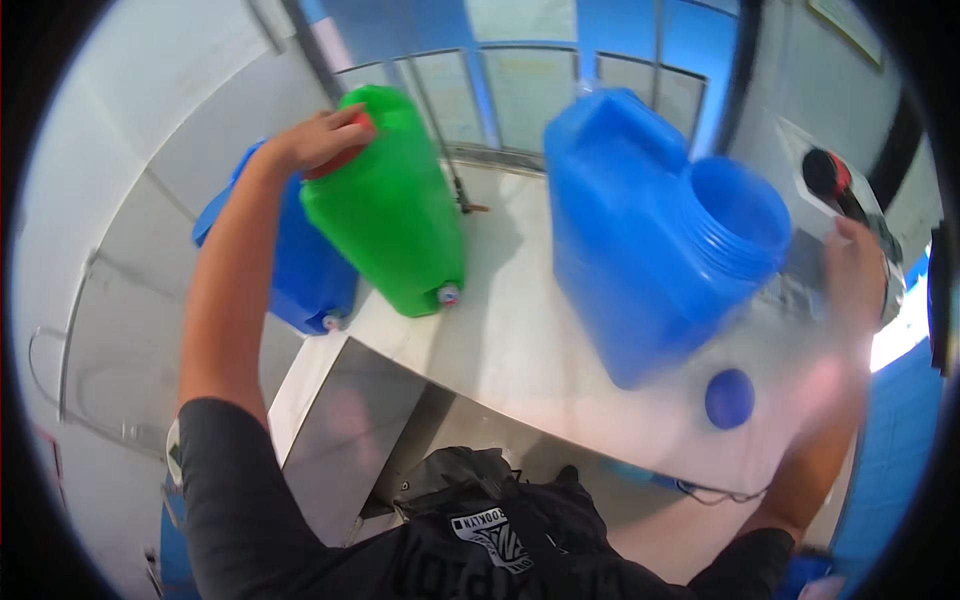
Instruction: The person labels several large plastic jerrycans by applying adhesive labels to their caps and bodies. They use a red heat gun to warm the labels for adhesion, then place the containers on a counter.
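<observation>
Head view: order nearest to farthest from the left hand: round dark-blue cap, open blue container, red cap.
1. Red cap: directly under the left hand, on the green container.
2. Open blue container: right of the green one.
3. Round dark-blue cap: farther right, toward the near edge of the table.
</observation>
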{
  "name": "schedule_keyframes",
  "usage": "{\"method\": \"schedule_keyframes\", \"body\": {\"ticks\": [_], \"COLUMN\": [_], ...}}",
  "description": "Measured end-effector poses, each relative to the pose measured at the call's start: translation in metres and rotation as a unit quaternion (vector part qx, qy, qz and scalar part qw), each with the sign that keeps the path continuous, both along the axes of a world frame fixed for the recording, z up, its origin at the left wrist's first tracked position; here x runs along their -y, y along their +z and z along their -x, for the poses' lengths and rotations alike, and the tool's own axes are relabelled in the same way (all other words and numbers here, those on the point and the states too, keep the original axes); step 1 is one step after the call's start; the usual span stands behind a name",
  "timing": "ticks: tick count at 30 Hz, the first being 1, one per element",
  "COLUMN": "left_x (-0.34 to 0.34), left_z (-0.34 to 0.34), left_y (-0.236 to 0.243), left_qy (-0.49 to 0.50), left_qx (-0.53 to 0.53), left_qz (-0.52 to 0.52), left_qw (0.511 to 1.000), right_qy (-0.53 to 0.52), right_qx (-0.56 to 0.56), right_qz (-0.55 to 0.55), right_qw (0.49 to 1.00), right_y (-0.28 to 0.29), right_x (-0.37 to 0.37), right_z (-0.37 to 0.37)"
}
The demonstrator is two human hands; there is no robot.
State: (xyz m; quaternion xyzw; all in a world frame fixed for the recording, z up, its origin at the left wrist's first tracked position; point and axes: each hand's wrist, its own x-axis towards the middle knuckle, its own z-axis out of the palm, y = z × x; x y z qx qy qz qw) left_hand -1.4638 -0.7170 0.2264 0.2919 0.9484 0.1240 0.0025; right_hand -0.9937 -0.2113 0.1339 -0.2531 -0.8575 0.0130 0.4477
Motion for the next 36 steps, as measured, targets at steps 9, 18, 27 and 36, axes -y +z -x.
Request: {"method": "schedule_keyframes", "body": {"ticks": [9, 18, 27, 36], "left_x": [-0.016, -0.022, -0.025, 0.021], "left_z": [0.005, 0.012, 0.014, 0.035], "left_y": [-0.014, 0.003, -0.004, 0.009], "left_qy": [0.025, 0.053, -0.051, 0.108], "left_qx": [0.09, 0.091, 0.262, 0.05], "left_qz": [-0.063, 0.045, -0.124, 0.07], "left_qw": [0.994, 0.993, 0.956, 0.99], "right_qy": [0.011, -0.069, -0.055, -0.078], "right_qx": [-0.008, 0.29, 0.322, 0.311], "right_qz": [0.114, 0.105, 0.094, 0.079], "right_qw": [0.993, 0.949, 0.941, 0.944], "right_y": [-0.132, -0.206, -0.23, -0.239], "right_x": [-0.074, -0.137, -0.152, -0.155], "right_z": [-0.015, 0.054, 0.068, 0.075]}}
